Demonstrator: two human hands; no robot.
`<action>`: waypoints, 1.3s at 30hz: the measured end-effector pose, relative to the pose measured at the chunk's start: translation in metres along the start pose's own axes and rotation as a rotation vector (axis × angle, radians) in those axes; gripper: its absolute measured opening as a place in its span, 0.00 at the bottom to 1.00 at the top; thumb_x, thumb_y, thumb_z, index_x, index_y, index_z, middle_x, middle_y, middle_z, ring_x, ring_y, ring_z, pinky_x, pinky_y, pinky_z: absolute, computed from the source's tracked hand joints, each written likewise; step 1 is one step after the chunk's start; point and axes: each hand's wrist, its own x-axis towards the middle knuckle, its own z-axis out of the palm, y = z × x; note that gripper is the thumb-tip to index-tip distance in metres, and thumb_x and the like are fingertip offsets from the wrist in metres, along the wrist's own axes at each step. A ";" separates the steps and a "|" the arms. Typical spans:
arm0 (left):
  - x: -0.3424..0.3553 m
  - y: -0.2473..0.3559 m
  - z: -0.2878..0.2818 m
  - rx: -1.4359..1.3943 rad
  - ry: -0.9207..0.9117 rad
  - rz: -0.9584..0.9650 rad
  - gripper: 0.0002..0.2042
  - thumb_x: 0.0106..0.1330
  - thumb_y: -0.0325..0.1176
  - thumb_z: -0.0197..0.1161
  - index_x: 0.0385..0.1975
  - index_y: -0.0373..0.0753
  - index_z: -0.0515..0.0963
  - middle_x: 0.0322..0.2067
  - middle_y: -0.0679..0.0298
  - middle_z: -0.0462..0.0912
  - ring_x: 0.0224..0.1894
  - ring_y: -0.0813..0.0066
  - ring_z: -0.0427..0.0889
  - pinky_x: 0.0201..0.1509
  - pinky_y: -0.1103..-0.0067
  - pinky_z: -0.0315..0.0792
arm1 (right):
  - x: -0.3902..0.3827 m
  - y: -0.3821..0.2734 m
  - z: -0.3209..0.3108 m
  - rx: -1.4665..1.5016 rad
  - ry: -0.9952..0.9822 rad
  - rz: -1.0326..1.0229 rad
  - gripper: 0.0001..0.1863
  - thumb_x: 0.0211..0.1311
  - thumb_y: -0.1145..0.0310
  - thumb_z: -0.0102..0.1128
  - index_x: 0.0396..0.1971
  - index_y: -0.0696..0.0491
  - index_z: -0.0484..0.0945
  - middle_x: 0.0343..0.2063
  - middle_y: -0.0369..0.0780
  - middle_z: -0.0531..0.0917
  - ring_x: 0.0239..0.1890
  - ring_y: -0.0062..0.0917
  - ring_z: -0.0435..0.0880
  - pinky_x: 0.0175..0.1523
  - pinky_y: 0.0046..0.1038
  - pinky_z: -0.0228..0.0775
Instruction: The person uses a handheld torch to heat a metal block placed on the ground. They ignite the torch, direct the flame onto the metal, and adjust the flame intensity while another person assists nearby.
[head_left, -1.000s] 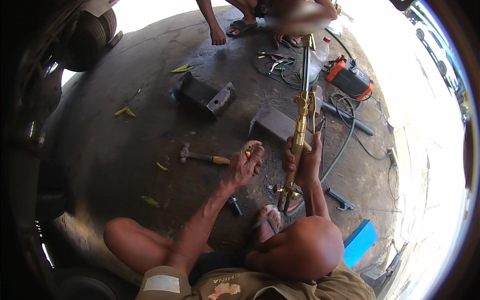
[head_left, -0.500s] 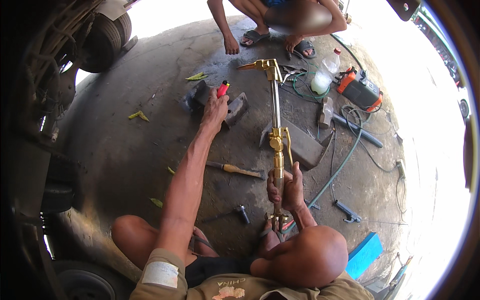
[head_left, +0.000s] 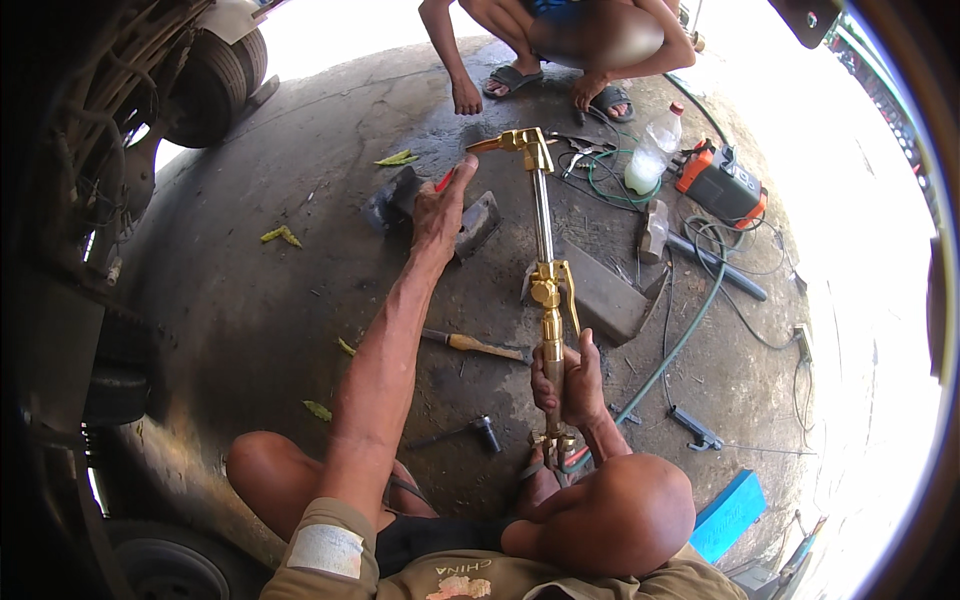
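Note:
My right hand is wrapped round the handle of a brass cutting torch, which stands up in front of me with its head bent to the left. My left hand reaches forward, closed on a red lighter. Most of the lighter is hidden by the fingers. Its thumb is at the torch's copper-coloured nozzle; whether they touch I cannot tell. No flame shows. Just beyond and below the left hand lie pieces of dark angle steel.
A co-worker's hand hangs at the far side. Around lie a steel channel, a sledgehammer, a wooden-handled tool, a plastic bottle, an orange-and-black machine, hoses, an electrode holder and a blue box.
My left hand has moved up and right with the lighter, to the torch nozzle. The torch head has shifted slightly left and down, still in my right hand.

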 end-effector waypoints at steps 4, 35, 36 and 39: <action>-0.008 -0.007 0.001 -0.201 -0.209 -0.209 0.26 0.52 0.55 0.73 0.33 0.37 0.72 0.23 0.71 0.66 0.22 0.79 0.67 0.25 0.77 0.68 | 0.002 0.003 -0.004 0.014 -0.028 -0.014 0.46 0.63 0.20 0.23 0.36 0.53 0.70 0.15 0.34 0.69 0.11 0.19 0.62 0.18 0.21 0.59; -0.014 -0.021 -0.010 0.200 -0.150 -0.176 0.57 0.47 0.75 0.65 0.56 0.17 0.69 0.48 0.43 0.75 0.52 0.54 0.77 0.54 0.63 0.72 | 0.006 0.006 -0.001 0.045 -0.029 0.015 0.45 0.64 0.21 0.24 0.36 0.53 0.70 0.16 0.35 0.70 0.11 0.19 0.63 0.18 0.21 0.59; -0.012 -0.007 -0.012 0.219 -0.125 -0.156 0.57 0.47 0.76 0.63 0.55 0.17 0.69 0.48 0.42 0.75 0.52 0.54 0.77 0.54 0.64 0.72 | 0.005 0.007 -0.003 0.047 -0.032 0.015 0.45 0.65 0.21 0.24 0.36 0.53 0.70 0.16 0.35 0.70 0.11 0.19 0.63 0.18 0.21 0.59; -0.012 0.010 -0.006 0.239 -0.059 -0.085 0.51 0.50 0.75 0.61 0.50 0.21 0.71 0.46 0.44 0.75 0.48 0.55 0.78 0.51 0.64 0.73 | 0.004 0.003 -0.005 0.039 -0.030 0.000 0.45 0.65 0.21 0.24 0.37 0.53 0.70 0.16 0.35 0.70 0.11 0.19 0.64 0.18 0.21 0.59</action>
